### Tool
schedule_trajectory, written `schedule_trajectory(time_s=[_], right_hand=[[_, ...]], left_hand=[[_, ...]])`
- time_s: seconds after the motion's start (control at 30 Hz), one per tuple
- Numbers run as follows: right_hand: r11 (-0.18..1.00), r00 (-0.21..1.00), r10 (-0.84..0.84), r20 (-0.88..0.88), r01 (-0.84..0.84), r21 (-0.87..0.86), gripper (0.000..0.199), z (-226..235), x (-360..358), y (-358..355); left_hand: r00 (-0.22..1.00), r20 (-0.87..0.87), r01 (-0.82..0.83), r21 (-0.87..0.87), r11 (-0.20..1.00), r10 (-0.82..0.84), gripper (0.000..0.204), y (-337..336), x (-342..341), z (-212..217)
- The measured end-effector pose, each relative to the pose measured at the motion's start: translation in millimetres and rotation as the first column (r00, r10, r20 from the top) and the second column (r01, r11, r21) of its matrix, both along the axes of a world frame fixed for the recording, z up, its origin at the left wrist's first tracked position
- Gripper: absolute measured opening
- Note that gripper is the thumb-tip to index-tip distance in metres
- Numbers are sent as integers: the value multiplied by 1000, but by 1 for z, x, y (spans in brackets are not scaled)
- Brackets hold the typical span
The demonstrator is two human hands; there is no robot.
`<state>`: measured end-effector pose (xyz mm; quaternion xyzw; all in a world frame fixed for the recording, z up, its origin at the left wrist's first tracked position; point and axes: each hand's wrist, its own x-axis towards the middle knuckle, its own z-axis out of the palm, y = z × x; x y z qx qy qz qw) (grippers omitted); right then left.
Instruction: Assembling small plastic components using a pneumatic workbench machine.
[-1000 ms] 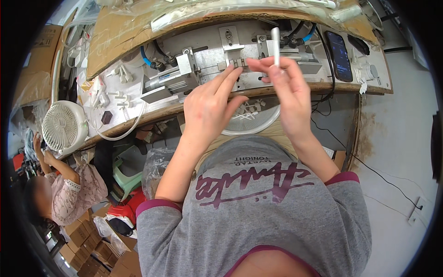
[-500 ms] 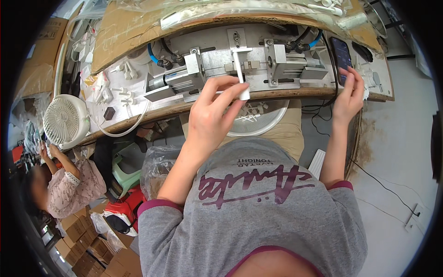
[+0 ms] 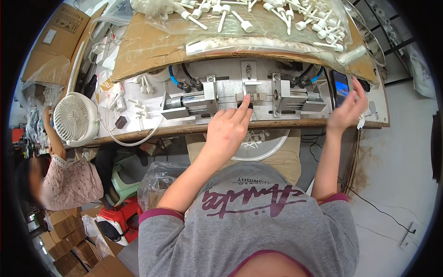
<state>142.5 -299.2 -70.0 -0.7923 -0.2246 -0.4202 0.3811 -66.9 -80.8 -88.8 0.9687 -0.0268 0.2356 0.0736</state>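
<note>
My left hand (image 3: 227,130) reaches over the middle of the metal fixture. Its index finger is stretched out, the tip resting at a white plastic stem in the centre block (image 3: 258,97); most of that piece is hidden under the finger. The other fingers are bent, with no object visible in them. To either side stand metal clamp units, one on the left (image 3: 210,99) and one on the right (image 3: 278,99). My right hand (image 3: 347,111), slightly blurred, is raised with fingers apart beside a phone (image 3: 341,85) with a lit screen.
Many white knob-ended plastic pieces (image 3: 318,23) lie on a cardboard sheet (image 3: 152,44) above the fixture. A round basket (image 3: 272,150) with similar pieces sits on my lap. At left are a white fan (image 3: 75,117) and another person (image 3: 74,182). Blue air hoses (image 3: 173,76) run behind.
My left hand has let go of the white plastic piece, and its index finger now points onto the centre block. My right hand has lifted slightly from the phone, whose screen changed. The view has shifted.
</note>
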Motion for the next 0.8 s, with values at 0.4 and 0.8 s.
schedule_trajectory(time_s=[0.4,0.8], right_hand=[[769,774,594,218,-467,-437,31,41,24,183],[658,649,663,-374,-743,-124,26,45,-73,80]], left_hand=[[990,-138,-48,-86,995,36,26,-1,4,10],[981,130,-63,-488,870,144,23,50,22,82]])
